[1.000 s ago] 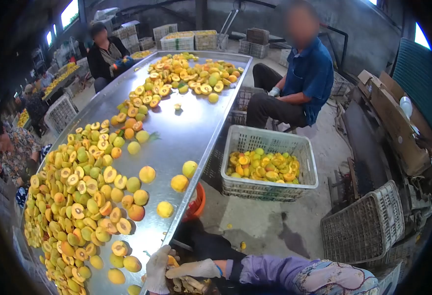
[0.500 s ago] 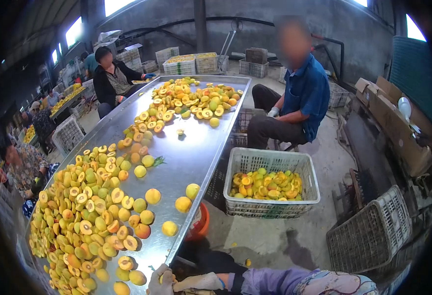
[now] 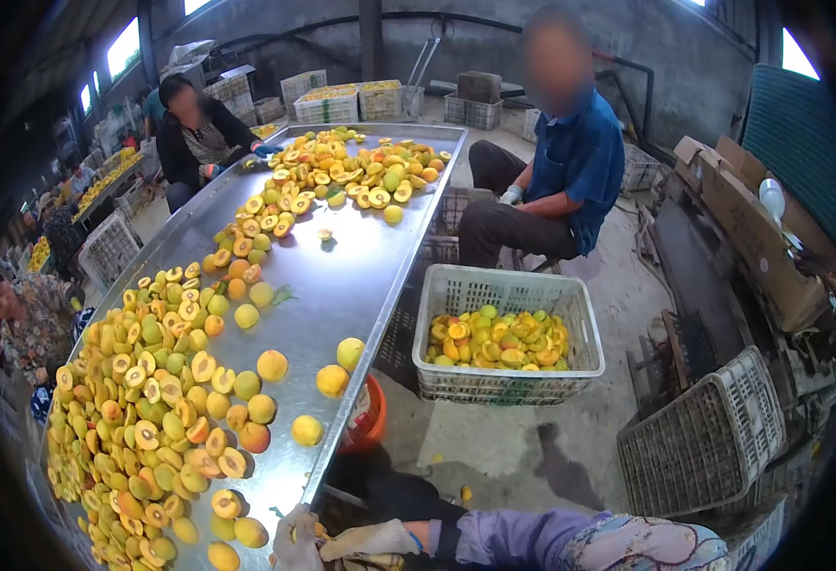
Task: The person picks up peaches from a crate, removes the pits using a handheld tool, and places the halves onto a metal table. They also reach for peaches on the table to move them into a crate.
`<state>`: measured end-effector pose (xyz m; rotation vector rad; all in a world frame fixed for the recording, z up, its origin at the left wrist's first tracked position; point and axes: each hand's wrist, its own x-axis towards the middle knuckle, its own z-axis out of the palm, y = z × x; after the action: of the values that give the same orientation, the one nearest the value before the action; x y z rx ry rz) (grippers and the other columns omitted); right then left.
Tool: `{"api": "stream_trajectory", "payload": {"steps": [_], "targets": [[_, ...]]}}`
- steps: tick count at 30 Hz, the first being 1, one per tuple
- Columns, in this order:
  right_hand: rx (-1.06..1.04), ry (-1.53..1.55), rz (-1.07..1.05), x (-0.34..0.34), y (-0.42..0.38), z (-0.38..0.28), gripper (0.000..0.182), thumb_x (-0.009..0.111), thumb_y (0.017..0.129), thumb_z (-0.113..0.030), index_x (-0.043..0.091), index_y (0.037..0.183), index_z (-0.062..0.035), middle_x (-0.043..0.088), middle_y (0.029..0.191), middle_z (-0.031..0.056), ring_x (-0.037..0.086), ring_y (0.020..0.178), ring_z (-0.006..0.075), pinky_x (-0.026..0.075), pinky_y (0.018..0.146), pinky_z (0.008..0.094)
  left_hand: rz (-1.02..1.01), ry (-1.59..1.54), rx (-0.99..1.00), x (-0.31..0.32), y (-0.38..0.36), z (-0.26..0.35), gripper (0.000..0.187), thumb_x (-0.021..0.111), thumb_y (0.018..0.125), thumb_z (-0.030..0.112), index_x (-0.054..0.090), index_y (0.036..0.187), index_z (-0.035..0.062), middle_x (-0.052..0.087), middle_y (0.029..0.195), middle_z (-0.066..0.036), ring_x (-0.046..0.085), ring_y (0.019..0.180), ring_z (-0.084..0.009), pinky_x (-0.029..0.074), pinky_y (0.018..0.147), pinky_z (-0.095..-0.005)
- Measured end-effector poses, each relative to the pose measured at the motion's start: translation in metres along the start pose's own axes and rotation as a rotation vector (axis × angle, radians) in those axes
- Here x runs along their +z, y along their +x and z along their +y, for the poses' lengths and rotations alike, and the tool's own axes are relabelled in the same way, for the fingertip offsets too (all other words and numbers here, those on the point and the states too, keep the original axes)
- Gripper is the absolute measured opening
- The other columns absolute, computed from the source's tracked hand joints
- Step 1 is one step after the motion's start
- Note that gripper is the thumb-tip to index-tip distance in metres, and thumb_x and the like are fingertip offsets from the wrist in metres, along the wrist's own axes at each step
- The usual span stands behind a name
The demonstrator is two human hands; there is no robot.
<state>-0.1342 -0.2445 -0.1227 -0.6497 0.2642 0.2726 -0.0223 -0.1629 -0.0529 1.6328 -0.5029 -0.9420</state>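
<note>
At the near end of the metal counter, the gloved left hand and right hand meet around what looks like a yellow fruit piece; how far either is closed, I cannot tell. Whole and halved fruits heap leftward; rightward are an orange bucket, a fruit-filled crate and a seated person.
</note>
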Motion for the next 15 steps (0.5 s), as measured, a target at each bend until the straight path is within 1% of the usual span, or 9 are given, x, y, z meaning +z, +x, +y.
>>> {"api": "stream_trajectory", "payload": {"steps": [4, 6, 7, 10, 11, 12, 13, 14, 15], "targets": [[0.052, -0.022, 0.016, -0.007, 0.007, 0.005, 0.031, 0.056, 0.096, -0.04, 0.061, 0.099, -0.0101, 0.064, 0.079, -0.0039, 0.059, 0.066, 0.0043, 0.05, 0.058, 0.0211, -0.042, 0.057, -0.082, -0.004, 0.003, 0.008, 0.039, 0.058, 0.097, 0.027, 0.059, 0.123, -0.0029, 0.065, 0.098, -0.009, 0.059, 0.081, -0.0139, 0.049, 0.072, -0.0258], [0.12, -0.082, 0.005, -0.002, 0.002, -0.004, 0.035, 0.055, 0.095, -0.044, 0.061, 0.095, -0.0093, 0.064, 0.074, -0.0018, 0.059, 0.058, 0.0055, 0.049, 0.051, 0.0212, -0.053, 0.078, -0.113, -0.006, 0.004, 0.006, 0.039, 0.058, 0.097, 0.027, 0.059, 0.122, -0.0026, 0.065, 0.099, -0.009, 0.059, 0.081, -0.0142, 0.049, 0.072, -0.026], [0.124, -0.075, 0.003, 0.004, -0.005, -0.01, 0.035, 0.055, 0.095, -0.044, 0.061, 0.095, -0.0093, 0.064, 0.074, -0.0018, 0.059, 0.058, 0.0055, 0.049, 0.051, 0.0212, -0.071, 0.058, -0.098, -0.008, 0.006, 0.002, 0.038, 0.057, 0.098, 0.027, 0.06, 0.122, -0.0023, 0.065, 0.099, -0.009, 0.059, 0.081, -0.0143, 0.049, 0.071, -0.0261], [0.066, -0.035, 0.071, 0.033, -0.029, -0.032, 0.041, 0.056, 0.093, -0.048, 0.06, 0.091, -0.0074, 0.062, 0.062, 0.0023, 0.058, 0.048, 0.0093, 0.047, 0.042, 0.0221, -0.076, 0.06, -0.066, -0.005, 0.002, 0.004, 0.039, 0.056, 0.098, 0.028, 0.06, 0.123, -0.0022, 0.065, 0.098, -0.009, 0.058, 0.079, -0.0141, 0.049, 0.07, -0.0264], [0.074, -0.025, 0.063, 0.029, -0.026, -0.028, 0.041, 0.056, 0.093, -0.048, 0.06, 0.091, -0.0074, 0.062, 0.062, 0.0023, 0.058, 0.048, 0.0093, 0.047, 0.042, 0.0221, -0.069, 0.081, -0.04, -0.004, 0.001, 0.007, 0.04, 0.055, 0.099, 0.029, 0.059, 0.123, -0.0023, 0.065, 0.098, -0.009, 0.058, 0.079, -0.014, 0.049, 0.07, -0.0265], [0.09, -0.066, 0.046, 0.02, -0.021, -0.023, 0.039, 0.055, 0.094, -0.045, 0.061, 0.09, -0.0066, 0.063, 0.064, 0.0041, 0.057, 0.046, 0.0101, 0.044, 0.038, 0.0216, -0.075, 0.068, -0.048, -0.004, 0.002, 0.006, 0.046, 0.054, 0.099, 0.033, 0.057, 0.126, -0.0033, 0.066, 0.099, -0.01, 0.059, 0.08, -0.0152, 0.049, 0.071, -0.0272], [0.106, -0.108, 0.027, 0.015, -0.018, -0.018, 0.038, 0.055, 0.095, -0.043, 0.062, 0.089, -0.0057, 0.065, 0.067, 0.006, 0.056, 0.044, 0.0109, 0.041, 0.035, 0.021, -0.064, 0.07, -0.06, -0.004, 0.005, 0.003, 0.046, 0.054, 0.099, 0.033, 0.057, 0.126, -0.0033, 0.066, 0.099, -0.01, 0.059, 0.08, -0.0152, 0.049, 0.071, -0.0272], [0.086, -0.052, 0.086, 0.016, -0.012, -0.011, 0.042, 0.053, 0.094, -0.045, 0.061, 0.087, -0.004, 0.062, 0.063, 0.0085, 0.052, 0.035, 0.0144, 0.039, 0.028, 0.0258, -0.02, 0.094, -0.073, -0.004, 0.009, 0.001, 0.042, 0.059, 0.095, 0.033, 0.06, 0.116, -0.0034, 0.066, 0.095, -0.01, 0.06, 0.076, -0.0147, 0.049, 0.068, -0.0265], [0.095, -0.05, 0.078, 0.013, -0.01, -0.009, 0.042, 0.053, 0.094, -0.045, 0.061, 0.087, -0.004, 0.062, 0.063, 0.0085, 0.052, 0.035, 0.0144, 0.039, 0.028, 0.0258, 0.021, 0.116, -0.082, -0.004, 0.012, 0.002, 0.04, 0.065, 0.091, 0.034, 0.063, 0.106, -0.0035, 0.066, 0.092, -0.01, 0.06, 0.073, -0.0142, 0.049, 0.066, -0.0257]]}}
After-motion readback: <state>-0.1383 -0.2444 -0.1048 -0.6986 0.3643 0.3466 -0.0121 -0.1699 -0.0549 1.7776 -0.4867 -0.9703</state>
